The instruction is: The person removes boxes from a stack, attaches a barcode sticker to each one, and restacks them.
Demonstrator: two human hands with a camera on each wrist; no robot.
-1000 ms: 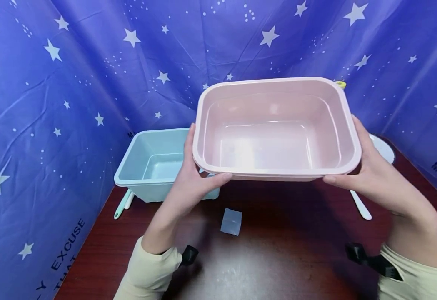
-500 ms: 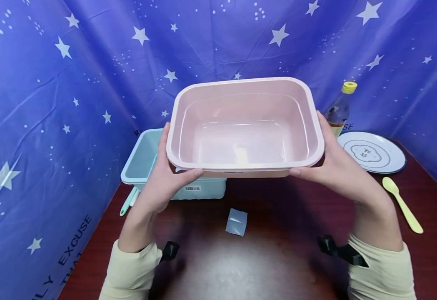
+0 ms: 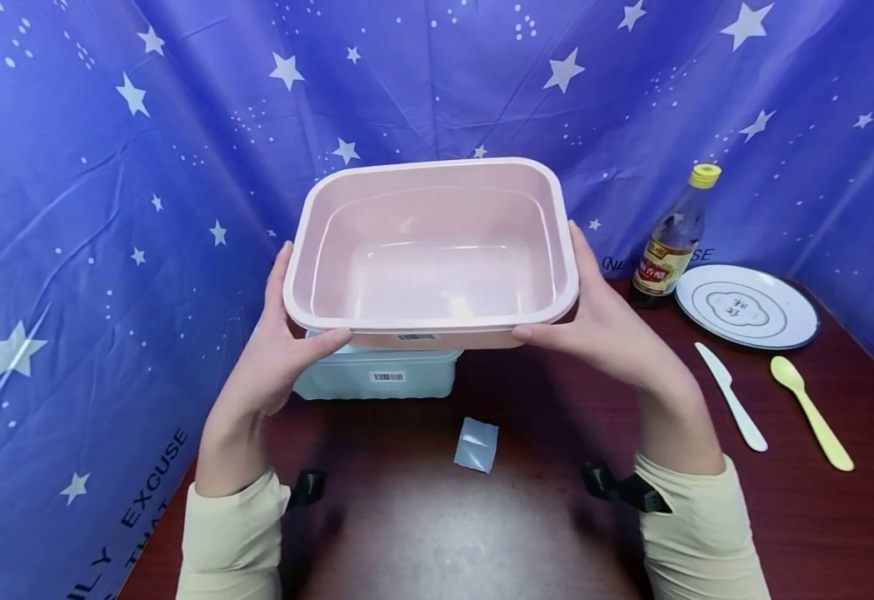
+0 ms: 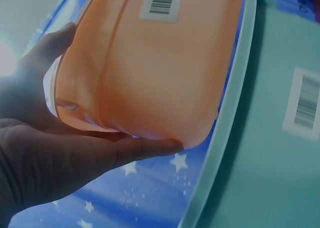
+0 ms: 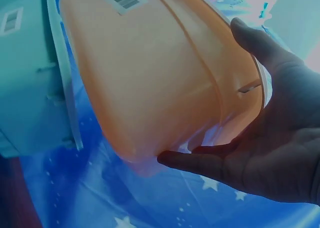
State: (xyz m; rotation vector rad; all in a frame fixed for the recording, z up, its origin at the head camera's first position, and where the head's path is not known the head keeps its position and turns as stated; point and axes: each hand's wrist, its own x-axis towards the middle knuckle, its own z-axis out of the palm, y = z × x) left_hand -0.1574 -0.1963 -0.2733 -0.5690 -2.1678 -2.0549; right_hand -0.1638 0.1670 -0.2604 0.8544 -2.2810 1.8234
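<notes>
Both hands hold a pink plastic basin [image 3: 437,283] up in the air, its hollow tilted toward the head camera. My left hand [image 3: 267,358] grips the left end, thumb at the front rim and fingers along the side. At the other end my right hand [image 3: 609,329] grips in the same manner. Behind and below stands a light blue basin [image 3: 422,372], mostly hidden by the pink one. In the left wrist view the pink basin's outer wall looks orange, with a barcode label [image 4: 162,2], close beside the blue basin's rim [image 4: 225,123].
A bottle with a yellow cap [image 3: 665,242] stands at the back right, next to a white plate [image 3: 747,307]. A pale knife [image 3: 732,400] and a yellow spoon [image 3: 813,412] lie before the plate. A small translucent sheet [image 3: 476,445] lies mid-table. A starry blue curtain [image 3: 437,83] surrounds the table.
Both hands have carried the pink basin leftward, over the front of the blue basin. The bottle, plate, knife and spoon at right have come into fuller view.
</notes>
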